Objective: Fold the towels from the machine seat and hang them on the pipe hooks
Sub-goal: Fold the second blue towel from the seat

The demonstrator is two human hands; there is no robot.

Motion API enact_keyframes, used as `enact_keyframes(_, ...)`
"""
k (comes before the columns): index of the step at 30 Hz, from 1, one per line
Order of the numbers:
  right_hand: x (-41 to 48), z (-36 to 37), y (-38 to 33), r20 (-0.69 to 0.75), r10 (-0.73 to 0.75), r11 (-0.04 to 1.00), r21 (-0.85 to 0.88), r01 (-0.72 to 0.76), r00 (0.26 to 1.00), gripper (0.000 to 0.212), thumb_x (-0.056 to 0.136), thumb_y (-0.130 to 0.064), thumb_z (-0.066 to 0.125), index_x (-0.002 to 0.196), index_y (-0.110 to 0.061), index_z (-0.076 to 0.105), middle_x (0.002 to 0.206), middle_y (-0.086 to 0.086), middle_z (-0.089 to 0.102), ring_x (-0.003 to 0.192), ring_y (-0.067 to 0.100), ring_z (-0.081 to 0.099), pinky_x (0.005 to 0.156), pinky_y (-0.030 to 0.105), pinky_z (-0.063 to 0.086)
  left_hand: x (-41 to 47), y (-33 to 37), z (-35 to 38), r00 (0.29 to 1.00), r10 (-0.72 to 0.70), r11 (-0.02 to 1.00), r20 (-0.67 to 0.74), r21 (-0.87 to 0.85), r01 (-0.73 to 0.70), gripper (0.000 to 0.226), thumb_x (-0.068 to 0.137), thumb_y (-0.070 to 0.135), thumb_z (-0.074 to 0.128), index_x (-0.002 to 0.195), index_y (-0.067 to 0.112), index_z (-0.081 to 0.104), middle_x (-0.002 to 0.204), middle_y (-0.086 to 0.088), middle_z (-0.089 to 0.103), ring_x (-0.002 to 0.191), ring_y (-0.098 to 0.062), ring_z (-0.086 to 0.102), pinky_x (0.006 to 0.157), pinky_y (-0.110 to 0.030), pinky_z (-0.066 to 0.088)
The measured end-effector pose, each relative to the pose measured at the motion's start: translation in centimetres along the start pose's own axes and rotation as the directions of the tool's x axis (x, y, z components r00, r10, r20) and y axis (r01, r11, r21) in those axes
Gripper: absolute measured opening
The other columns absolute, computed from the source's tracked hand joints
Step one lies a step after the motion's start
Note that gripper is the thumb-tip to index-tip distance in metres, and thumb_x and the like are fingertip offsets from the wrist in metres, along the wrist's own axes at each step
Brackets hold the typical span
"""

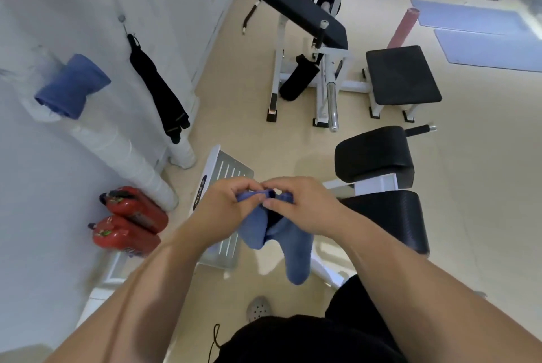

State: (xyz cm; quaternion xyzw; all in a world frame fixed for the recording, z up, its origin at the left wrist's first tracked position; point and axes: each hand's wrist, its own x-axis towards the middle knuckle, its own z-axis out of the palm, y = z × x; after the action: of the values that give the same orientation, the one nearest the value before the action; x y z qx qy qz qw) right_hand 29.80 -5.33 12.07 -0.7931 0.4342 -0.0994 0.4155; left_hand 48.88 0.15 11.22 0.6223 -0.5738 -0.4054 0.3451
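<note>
Both the left hand (225, 207) and right hand (299, 207) pinch the top edge of 1 blue towel (293, 251), which looks light and limp, best gripped at corners.

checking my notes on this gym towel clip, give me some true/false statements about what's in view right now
1. Both hands pinch one blue towel. True: the left hand and right hand hold the top edge of the blue towel, which hangs down between them.
2. Nothing hangs at the wall yet. False: a folded blue towel hangs on the white pipe, and a black towel hangs from a hook next to it.
3. Two red fire extinguishers sit on the floor beside the white pipe. True.
4. The foam roller is green. False: the foam roller is pink.
</note>
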Motion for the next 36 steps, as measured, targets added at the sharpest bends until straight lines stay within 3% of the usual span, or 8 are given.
enact_keyframes(4, 0.1, -1.0, 0.8, -0.131, -0.012, 1.000, -0.028, 0.008, 0.991, 0.017, 0.098, -0.027, 0.057, 0.094, -0.020, 0.072, 0.083, -0.001, 0.070, 0.082, 0.022, 0.063, 0.079, 0.042, 0.052, 1.0, 0.3, 0.0, 0.998, -0.060, 0.998, 0.013, -0.007, 0.060, 0.018, 0.089, 0.016, 0.075, 0.074, 0.025, 0.070, 0.065, 0.000, 0.063, 0.060, -0.008, 0.052, 0.058, -0.020, 0.044)
enact_keyframes(11, -0.3, -5.4, 4.5, -0.316, 0.204, 0.978, 0.111, -0.178, 0.927, 0.032, 0.103, -0.022, 0.051, 0.072, -0.029, 0.057, 0.070, -0.003, 0.056, 0.069, 0.015, 0.050, 0.069, 0.036, 0.046, 0.9, -1.6, -0.8, 0.970, -0.240, 0.970, 0.020, -0.025, 0.241, 0.028, 0.092, 0.010, 0.070, 0.066, 0.014, 0.062, 0.056, 0.013, 0.045, 0.056, -0.006, 0.036, 0.054, -0.019, 0.030)
enact_keyframes(16, -0.4, -5.8, 5.6, -0.414, 0.394, 0.897, 0.369, -0.244, 0.821, 0.018, 0.101, -0.018, 0.052, 0.091, -0.025, 0.066, 0.079, -0.004, 0.061, 0.079, 0.015, 0.057, 0.078, 0.033, 0.050, 1.8, -1.3, 2.0, 0.949, -0.312, 0.933, -0.032, -0.196, 0.300, 0.031, 0.101, 0.009, 0.057, 0.070, 0.015, 0.057, 0.058, 0.014, 0.050, 0.056, -0.006, 0.040, 0.059, -0.025, 0.032)
enact_keyframes(21, -1.2, -4.2, 3.7, -0.285, 0.498, 0.771, 0.577, -0.269, 0.819, 0.021, 0.100, -0.010, 0.048, 0.107, -0.026, 0.059, 0.084, 0.006, 0.061, 0.068, 0.011, 0.057, 0.061, 0.021, 0.046, 2.4, 1.8, 5.4, 0.942, -0.336, 0.901, -0.013, -0.297, 0.317, 0.025, 0.102, 0.018, 0.054, 0.078, 0.014, 0.061, 0.074, -0.002, 0.057, 0.068, -0.017, 0.049, 0.066, -0.032, 0.040)
enact_keyframes(26, -2.0, -2.0, 1.5, -0.133, 0.520, 0.543, 0.814, -0.206, 0.844, 0.034, 0.092, 0.000, 0.046, 0.090, -0.014, 0.076, 0.099, 0.016, 0.075, 0.094, 0.031, 0.070, 0.090, 0.046, 0.058, 2.6, 4.5, 7.5, 0.927, -0.376, 0.686, -0.020, -0.678, 0.264, 0.018, 0.101, 0.008, 0.058, 0.086, 0.005, 0.066, 0.089, -0.017, 0.066, 0.081, -0.027, 0.062, 0.072, -0.031, 0.056)
enact_keyframes(29, -2.3, -2.5, 1.2, -0.093, 0.485, 0.389, 0.914, -0.119, 0.870, 0.037, 0.092, 0.008, 0.040, 0.106, -0.005, 0.072, 0.094, 0.018, 0.076, 0.087, 0.028, 0.072, 0.085, 0.037, 0.060, 2.6, 3.9, 6.9, 0.923, -0.385, 0.633, 0.025, -0.720, 0.283, 0.013, 0.095, 0.006, 0.062, 0.095, -0.001, 0.073, 0.096, -0.024, 0.071, 0.088, -0.034, 0.067, 0.086, -0.043, 0.056)
enact_keyframes(33, -1.9, -2.3, 1.2, -0.153, 0.430, 0.536, 0.836, -0.116, 0.890, 0.030, 0.090, 0.008, 0.061, 0.112, -0.011, 0.070, 0.103, 0.017, 0.076, 0.095, 0.021, 0.072, 0.092, 0.033, 0.058, 1.7, 3.4, 6.4, 0.918, -0.392, 0.552, 0.058, -0.783, 0.285, 0.017, 0.093, -0.003, 0.058, 0.094, -0.003, 0.076, 0.095, -0.022, 0.069, 0.092, -0.031, 0.066, 0.087, -0.037, 0.054)
enact_keyframes(36, -1.8, -1.9, 0.7, -0.206, 0.429, 0.618, 0.777, -0.120, 0.880, 0.021, 0.085, 0.005, 0.070, 0.100, -0.010, 0.073, 0.094, 0.015, 0.077, 0.082, 0.016, 0.071, 0.078, 0.027, 0.059, 1.0, 3.1, 6.6, 0.939, -0.341, 0.532, 0.053, -0.812, 0.239, 0.023, 0.098, 0.002, 0.056, 0.112, -0.007, 0.071, 0.115, -0.025, 0.071, 0.104, -0.032, 0.069, 0.095, -0.039, 0.056)
